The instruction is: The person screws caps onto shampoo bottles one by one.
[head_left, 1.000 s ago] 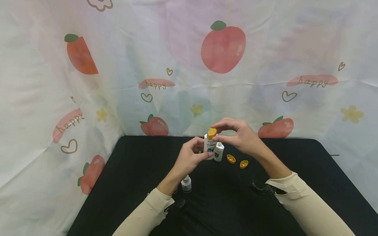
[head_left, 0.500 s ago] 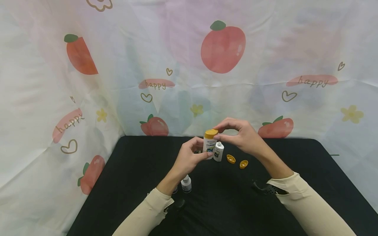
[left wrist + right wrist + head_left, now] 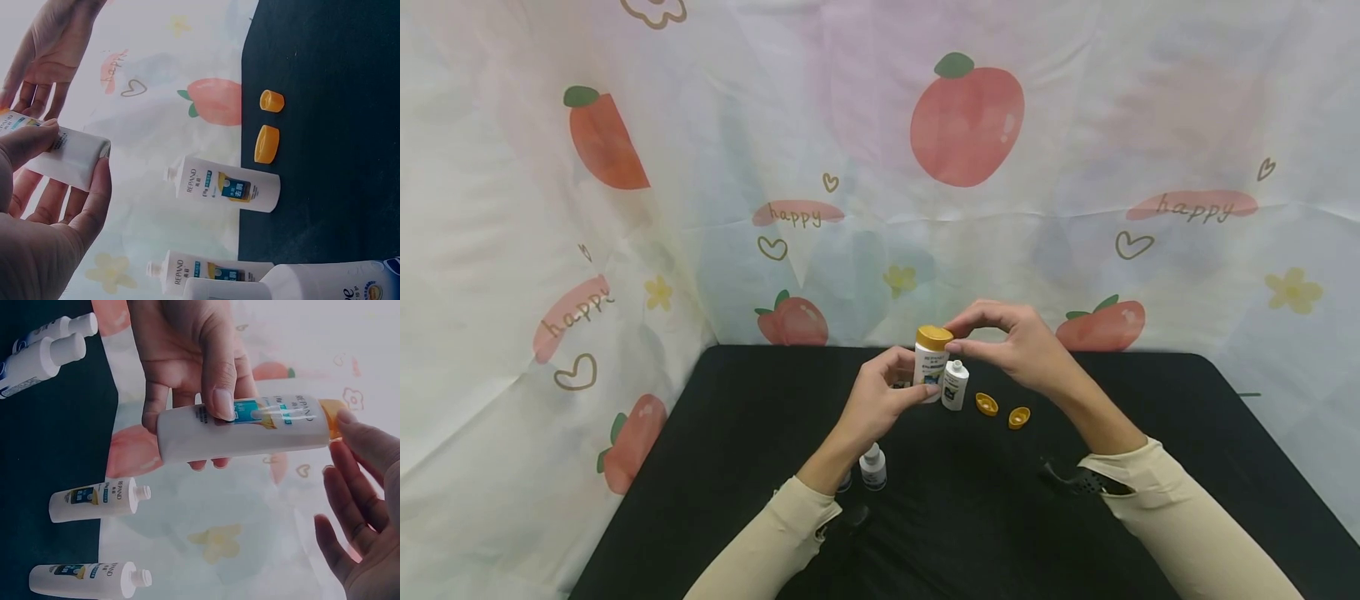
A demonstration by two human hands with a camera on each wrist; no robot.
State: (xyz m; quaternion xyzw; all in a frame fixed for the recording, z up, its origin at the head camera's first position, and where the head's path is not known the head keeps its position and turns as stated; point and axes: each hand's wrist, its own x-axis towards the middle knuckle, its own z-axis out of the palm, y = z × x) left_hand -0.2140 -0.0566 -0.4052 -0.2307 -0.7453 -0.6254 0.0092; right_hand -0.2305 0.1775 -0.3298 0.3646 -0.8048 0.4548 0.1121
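Note:
My left hand (image 3: 874,398) grips a white shampoo bottle (image 3: 930,367) by its lower part, thumb across the label, holding it up off the table. On its top is a yellow cap (image 3: 934,337). My right hand (image 3: 1021,346) pinches the cap's right side between thumb and forefinger; its other fingers are spread in the right wrist view. Just behind the held bottle stands a similar uncapped bottle (image 3: 955,387). The right wrist view also has a second uncapped bottle (image 3: 87,580), mostly hidden from the head camera.
Two loose yellow caps, one (image 3: 987,405) beside another (image 3: 1019,418), lie on the black table (image 3: 970,517) to the right. Nearer the left forearm stands a white bottle with a white cap (image 3: 873,468), and another is partly hidden behind the wrist.
The yellow cap has turned from sideways on the bottle to lined up with its broad face. The held bottle has shifted slightly left, and the right thumb and forefinger now sit at the cap's edge.

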